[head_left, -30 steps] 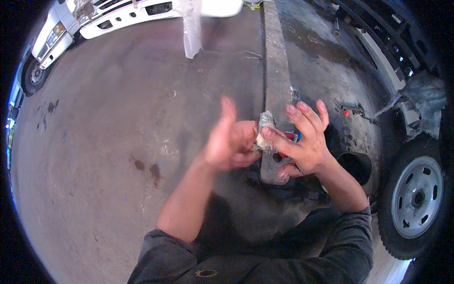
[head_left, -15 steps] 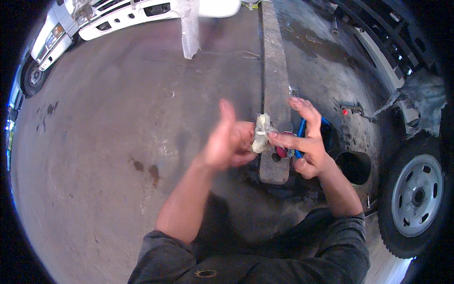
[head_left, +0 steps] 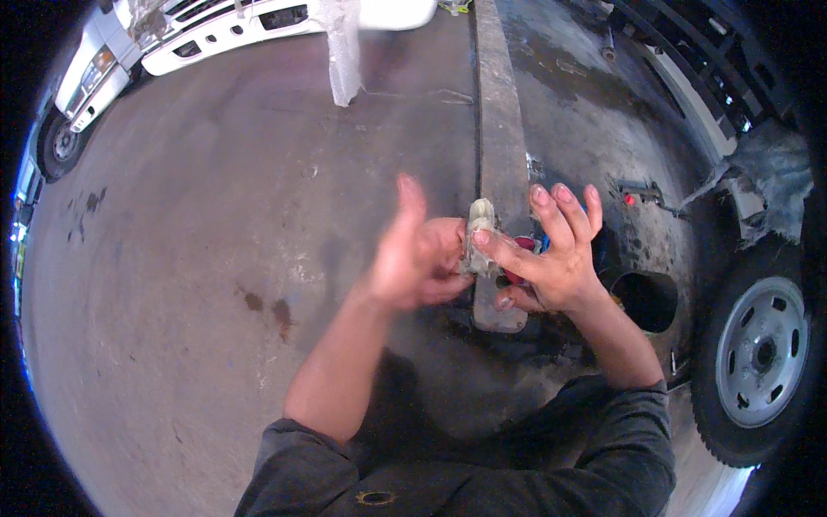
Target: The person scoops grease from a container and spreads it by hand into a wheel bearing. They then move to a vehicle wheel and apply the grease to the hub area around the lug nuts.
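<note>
Left hand: at frame centre, blurred, fingers curling against the pale crumpled rag; grip cannot be confirmed.
Right hand: fingers spreading, index finger and thumb pinching the rag; a red-and-blue item is showing behind the palm.
Technique: probably keeping the pinch firm while the left hand is working.
Below: concrete floor, long metal beam.

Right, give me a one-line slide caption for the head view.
Both hands, left hand and right hand, work a pale crumpled rag above a stained concrete floor, a vehicle wheel nearby.
</note>
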The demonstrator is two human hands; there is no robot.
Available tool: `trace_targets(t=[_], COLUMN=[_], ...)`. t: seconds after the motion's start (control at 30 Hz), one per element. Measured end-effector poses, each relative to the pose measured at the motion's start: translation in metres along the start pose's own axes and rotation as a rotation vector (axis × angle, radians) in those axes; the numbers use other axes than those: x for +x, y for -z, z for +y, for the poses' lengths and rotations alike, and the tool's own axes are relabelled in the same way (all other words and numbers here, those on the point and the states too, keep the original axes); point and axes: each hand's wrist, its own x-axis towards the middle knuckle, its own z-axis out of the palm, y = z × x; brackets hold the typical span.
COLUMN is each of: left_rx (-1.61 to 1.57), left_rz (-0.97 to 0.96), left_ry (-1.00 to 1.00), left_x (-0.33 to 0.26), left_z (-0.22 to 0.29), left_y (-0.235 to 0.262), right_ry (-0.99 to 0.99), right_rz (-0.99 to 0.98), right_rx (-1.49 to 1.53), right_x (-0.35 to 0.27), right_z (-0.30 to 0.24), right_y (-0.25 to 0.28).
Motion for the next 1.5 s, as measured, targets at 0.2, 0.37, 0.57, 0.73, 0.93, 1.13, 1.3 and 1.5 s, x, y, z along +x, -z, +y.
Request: trace_targets(t=[0.2, 0.37, 0.57, 0.73, 0.93, 1.13, 1.3, 1.5], left_rx=[0.043, 0.032, 0.23, 0.569, 0.644, 0.777, 0.817, 0.744], left_rz=[0.105, 0.08, 0.09, 0.127, -0.278, -0.038, -0.078, -0.231], left_ry=[-0.02, -0.052, -0.022, -0.066, -0.147, -0.276, -0.225, -0.122], left_x=[-0.004, -0.003, -0.003, -0.003, -0.008, -0.013, -0.007, -0.008], left_z=[0.002, 0.005, -0.004, -0.011, -0.012, -0.026, -0.02, -0.009], left_y=[-0.003, -0.003, 0.008, -0.014, 0.019, 0.018, 0.013, -0.013], right_ry=[-0.233, -0.004, -0.111, 0.016, -0.322, -0.189, -0.108, -0.427], right_rz=[-0.091, 0.059, 0.038, -0.045, -0.148, -0.21, -0.04, -0.187], right_rx=[0.603, 0.406, 0.461, 0.014, 0.649, 0.544, 0.38, 1.323], right_x=[0.004, -0.005, 0.006, 0.019, 0.02, 0.005, -0.009, 0.009], right_z=[-0.011, 0.003, 0.004, 0.006, -0.006, -0.002, 0.01, 0.026], right_y=[0.001, 0.004, 0.012, 0.024, 0.03, 0.031, 0.032, 0.018])
